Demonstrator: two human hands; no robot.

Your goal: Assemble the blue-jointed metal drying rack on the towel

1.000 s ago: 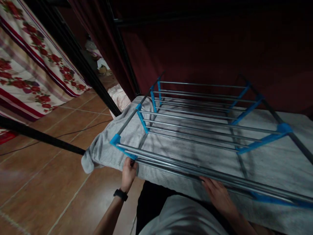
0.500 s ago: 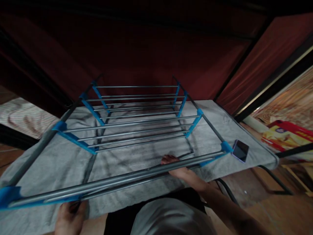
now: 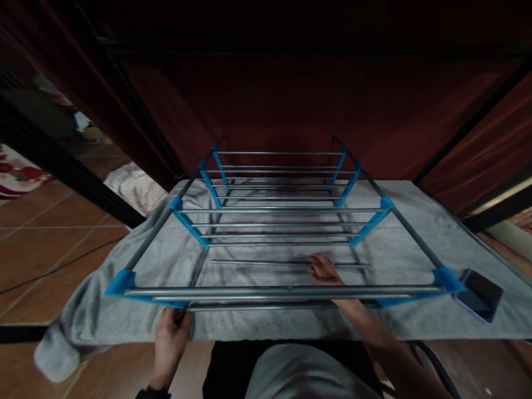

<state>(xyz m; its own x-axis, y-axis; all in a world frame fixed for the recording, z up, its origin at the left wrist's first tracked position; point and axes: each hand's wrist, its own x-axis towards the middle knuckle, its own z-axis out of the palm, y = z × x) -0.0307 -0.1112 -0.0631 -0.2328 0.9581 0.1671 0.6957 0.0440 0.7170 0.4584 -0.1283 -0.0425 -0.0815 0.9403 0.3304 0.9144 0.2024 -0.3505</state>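
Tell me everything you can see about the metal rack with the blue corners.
The rack is a frame of thin grey metal rods joined by bright blue plastic connectors, lying on its side on a grey cloth. The left hand grips its near rod; the right hand reaches through to a loose rod. A dark phone sits beside its right corner.

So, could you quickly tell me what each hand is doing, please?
Left hand: closed on the rack front.
Right hand: on a loose rod; grip unclear.
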